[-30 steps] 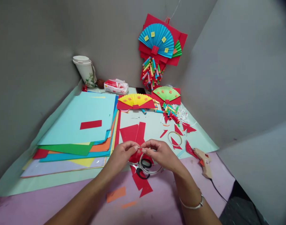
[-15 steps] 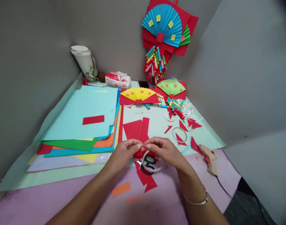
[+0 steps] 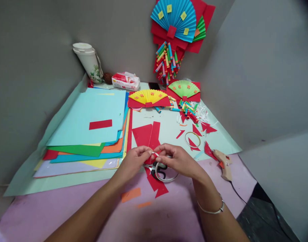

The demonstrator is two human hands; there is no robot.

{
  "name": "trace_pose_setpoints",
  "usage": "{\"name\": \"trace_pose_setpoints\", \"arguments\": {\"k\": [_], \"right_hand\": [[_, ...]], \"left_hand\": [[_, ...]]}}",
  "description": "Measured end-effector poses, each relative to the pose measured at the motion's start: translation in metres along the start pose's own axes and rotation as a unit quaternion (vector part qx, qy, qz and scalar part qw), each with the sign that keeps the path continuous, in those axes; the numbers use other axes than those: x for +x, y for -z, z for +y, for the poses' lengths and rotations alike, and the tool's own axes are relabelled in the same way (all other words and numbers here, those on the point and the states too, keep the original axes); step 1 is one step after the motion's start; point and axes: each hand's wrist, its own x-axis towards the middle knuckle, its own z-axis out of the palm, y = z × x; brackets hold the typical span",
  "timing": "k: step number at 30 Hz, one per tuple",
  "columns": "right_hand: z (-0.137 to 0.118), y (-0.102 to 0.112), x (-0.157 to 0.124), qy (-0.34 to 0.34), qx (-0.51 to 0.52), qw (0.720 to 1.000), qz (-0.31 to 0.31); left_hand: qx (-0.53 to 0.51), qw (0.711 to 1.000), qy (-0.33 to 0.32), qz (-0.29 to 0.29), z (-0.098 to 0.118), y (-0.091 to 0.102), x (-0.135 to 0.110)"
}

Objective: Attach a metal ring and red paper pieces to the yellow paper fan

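My left hand point(image 3: 139, 159) is closed, thumb and finger pinching the end of a narrow white strip from a roll of tape point(image 3: 166, 180). My right hand point(image 3: 175, 159) is closed too, with the strip between its thumb and fingers and the ring of the roll hanging below them. Beneath the hands lie scissors point(image 3: 157, 173) with black handles, partly covered by the roll. Cut red paper point(image 3: 154, 183) is under the scissors. Just beyond my fingertips are larger red paper pieces point(image 3: 143, 133).
At left is a stack of coloured paper point(image 3: 75, 114). A glue gun point(image 3: 224, 164) and a second tape ring point(image 3: 199, 140) lie at right. Behind are a yellow paper fan point(image 3: 149, 96), a green fan point(image 3: 183, 88), a tissue pack point(image 3: 125, 81) and a cup point(image 3: 88, 62). Orange scraps point(image 3: 131, 195) lie in front.
My fingertips have drawn slightly apart, and a short length of white strip now shows between them. The whole view has shifted a little, with things sitting higher in it.
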Motion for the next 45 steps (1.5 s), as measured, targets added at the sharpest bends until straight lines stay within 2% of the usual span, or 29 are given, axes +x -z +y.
{"name": "trace_pose_setpoints", "arguments": {"k": [7, 10, 15, 20, 22, 25, 27, 29, 31, 34, 37, 41, 45], "right_hand": [[0.001, 0.007, -0.001, 0.022, -0.099, 0.995, 0.022], [-0.003, 0.012, -0.001, 0.030, -0.147, 0.989, 0.014], [-0.014, 0.018, 0.006, 0.050, -0.250, 0.967, -0.009], [-0.007, 0.018, 0.026, 0.111, -0.322, 0.940, -0.019], [-0.004, 0.018, 0.028, 0.142, -0.361, 0.922, 0.022], [-0.005, 0.013, 0.017, 0.171, -0.404, 0.888, 0.138], [-0.006, 0.004, 0.001, 0.171, -0.402, 0.885, 0.162], [-0.003, -0.009, -0.017, 0.178, -0.399, 0.891, 0.120], [0.008, -0.024, -0.032, 0.162, -0.419, 0.892, 0.053], [0.030, -0.042, -0.042, 0.145, -0.474, 0.867, 0.052], [0.042, -0.051, -0.040, 0.138, -0.512, 0.845, 0.065], [0.037, -0.053, -0.034, 0.137, -0.548, 0.823, 0.056], [0.028, -0.050, -0.035, 0.117, -0.565, 0.816, 0.044]], "left_hand": [[0.024, 1.000, -0.006, 0.001, -0.001, 0.002, -0.001], [0.052, 0.998, -0.007, 0.021, 0.002, 0.000, -0.002], [0.064, 0.996, -0.021, 0.053, 0.005, -0.001, -0.002], [0.033, 0.997, -0.016, 0.061, 0.002, -0.002, 0.001], [0.026, 0.997, -0.016, 0.071, -0.001, -0.002, 0.003], [0.019, 0.996, -0.016, 0.087, -0.008, 0.000, 0.007], [0.012, 0.996, -0.013, 0.093, -0.014, 0.002, 0.010], [0.008, 0.995, -0.007, 0.095, -0.019, 0.005, 0.012], [-0.002, 0.995, 0.000, 0.099, -0.022, 0.006, 0.013], [-0.026, 0.993, 0.010, 0.114, -0.020, 0.005, 0.011], [-0.040, 0.991, 0.013, 0.127, -0.013, 0.004, 0.008], [-0.021, 0.993, 0.015, 0.118, -0.005, 0.006, 0.004], [0.013, 0.992, -0.005, 0.124, -0.004, 0.011, 0.004]]}}
